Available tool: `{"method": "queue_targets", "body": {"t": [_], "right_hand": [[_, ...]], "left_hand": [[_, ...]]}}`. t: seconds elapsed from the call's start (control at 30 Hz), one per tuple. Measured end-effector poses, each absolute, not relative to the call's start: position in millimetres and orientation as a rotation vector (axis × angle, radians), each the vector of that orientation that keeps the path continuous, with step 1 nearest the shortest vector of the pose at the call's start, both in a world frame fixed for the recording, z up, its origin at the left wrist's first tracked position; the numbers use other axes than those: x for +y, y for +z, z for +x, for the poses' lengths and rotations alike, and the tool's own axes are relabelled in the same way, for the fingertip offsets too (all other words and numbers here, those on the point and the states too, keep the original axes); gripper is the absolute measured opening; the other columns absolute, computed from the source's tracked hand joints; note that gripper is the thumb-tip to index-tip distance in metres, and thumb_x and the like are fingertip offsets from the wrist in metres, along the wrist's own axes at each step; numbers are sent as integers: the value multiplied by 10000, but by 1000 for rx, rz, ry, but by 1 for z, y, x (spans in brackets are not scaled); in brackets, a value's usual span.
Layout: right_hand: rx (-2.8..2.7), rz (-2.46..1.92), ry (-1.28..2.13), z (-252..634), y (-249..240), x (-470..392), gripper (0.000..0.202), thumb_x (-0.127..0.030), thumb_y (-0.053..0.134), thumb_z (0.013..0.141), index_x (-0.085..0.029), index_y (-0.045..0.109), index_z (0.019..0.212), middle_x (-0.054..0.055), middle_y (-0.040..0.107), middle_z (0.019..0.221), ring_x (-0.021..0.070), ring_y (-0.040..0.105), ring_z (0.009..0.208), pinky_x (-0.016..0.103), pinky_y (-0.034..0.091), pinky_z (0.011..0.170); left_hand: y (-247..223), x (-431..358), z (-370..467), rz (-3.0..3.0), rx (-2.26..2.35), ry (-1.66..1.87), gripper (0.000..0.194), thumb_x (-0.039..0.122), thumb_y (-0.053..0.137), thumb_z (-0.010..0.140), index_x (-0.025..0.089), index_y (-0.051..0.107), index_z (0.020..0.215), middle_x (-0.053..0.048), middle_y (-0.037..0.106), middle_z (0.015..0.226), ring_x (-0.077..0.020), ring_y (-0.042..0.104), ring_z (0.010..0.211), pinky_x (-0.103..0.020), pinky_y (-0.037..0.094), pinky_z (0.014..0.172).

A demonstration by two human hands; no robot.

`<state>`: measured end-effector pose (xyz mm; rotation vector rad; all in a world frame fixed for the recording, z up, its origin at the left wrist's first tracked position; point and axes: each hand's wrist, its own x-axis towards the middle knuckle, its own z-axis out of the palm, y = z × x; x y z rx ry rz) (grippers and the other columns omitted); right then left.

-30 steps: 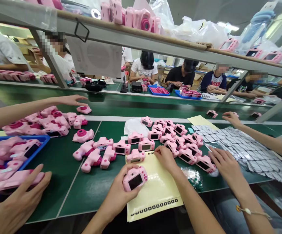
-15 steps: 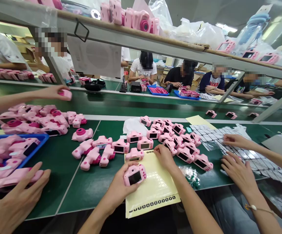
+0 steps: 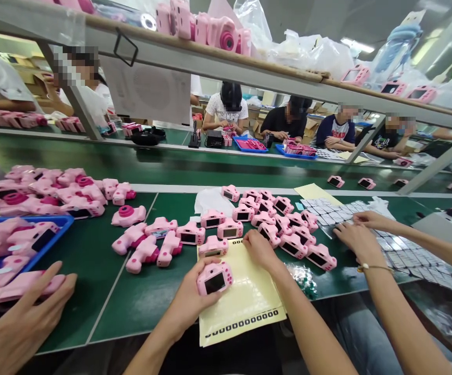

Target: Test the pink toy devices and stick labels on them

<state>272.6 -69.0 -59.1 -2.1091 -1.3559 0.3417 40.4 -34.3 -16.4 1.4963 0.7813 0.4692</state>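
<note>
My left hand (image 3: 188, 299) is closed around a pink toy camera (image 3: 215, 279), its dark screen facing up, over the left part of a yellow sticker sheet (image 3: 245, 297). Rows of black-outlined stickers run along the sheet's top and bottom edges. At the top edge, the fingers of my right hand (image 3: 263, 251) are pressed together beside the upper row; anything between the fingertips is hidden. Another pink camera (image 3: 212, 246) lies on the sheet's upper left corner. Just beyond my right hand is a cluster of pink cameras (image 3: 284, 224), screens mostly up.
At left, a co-worker's hand (image 3: 34, 307) rests on a camera at a blue tray (image 3: 63, 229). To the right, another co-worker's hands (image 3: 353, 234) are on sheets of dark-and-white pieces (image 3: 413, 255). A shelf (image 3: 288, 67) crosses overhead. Small green-and-clear pieces (image 3: 306, 281) lie nearby.
The co-worker's arm holding a camera at upper left has left view. At right, a co-worker's nearer hand has moved up and left. My hands keep about the same pose.
</note>
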Motion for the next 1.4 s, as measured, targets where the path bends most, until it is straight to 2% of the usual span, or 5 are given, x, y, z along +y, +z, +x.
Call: {"method": "queue_targets", "body": {"t": [0.23, 0.47, 0.7, 1.0, 1.4], "right_hand": [[-1487, -1772, 417, 215, -28, -111, 70, -227, 437, 968, -204, 501, 954, 34, 567, 930, 159, 564, 785, 252, 445, 681], [-1649, -1716, 290, 182, -20, -115, 102, -178, 427, 954, -191, 527, 966, 60, 570, 947, 194, 590, 804, 302, 452, 687], [-1647, -1647, 289, 184, -23, -115, 92, -158, 437, 952, -203, 515, 940, 52, 565, 918, 188, 575, 817, 273, 453, 670], [-1568, -1625, 398, 186, -23, -117, 67, -158, 448, 947, -202, 497, 932, 47, 555, 929, 182, 565, 818, 279, 461, 690], [-1572, -1638, 386, 185, -24, -117, 74, -179, 442, 947, -201, 507, 919, 46, 557, 911, 190, 562, 812, 290, 453, 678]], "left_hand": [[-12, -35, 41, 1479, 747, 421, 464, 261, 738, 668, 271, 602, 1112, -14, 664, 1165, -279, 617, 1061, -370, 493, 927], [-14, -37, 45, 1534, 632, 457, 557, 88, 671, 660, 204, 551, 1191, -51, 627, 1249, -240, 606, 1075, -325, 445, 960], [-18, -39, 46, 1587, 631, 467, 610, 22, 609, 652, 201, 534, 1230, -61, 575, 1324, -236, 527, 1215, -320, 376, 1032], [-7, -42, 47, 1544, 662, 428, 534, 75, 640, 649, 183, 546, 1163, -42, 635, 1154, -217, 599, 996, -287, 440, 867], [-9, -43, 48, 1550, 637, 455, 543, 49, 614, 638, 192, 537, 1156, -44, 622, 1161, -228, 595, 1051, -314, 429, 929]]}}
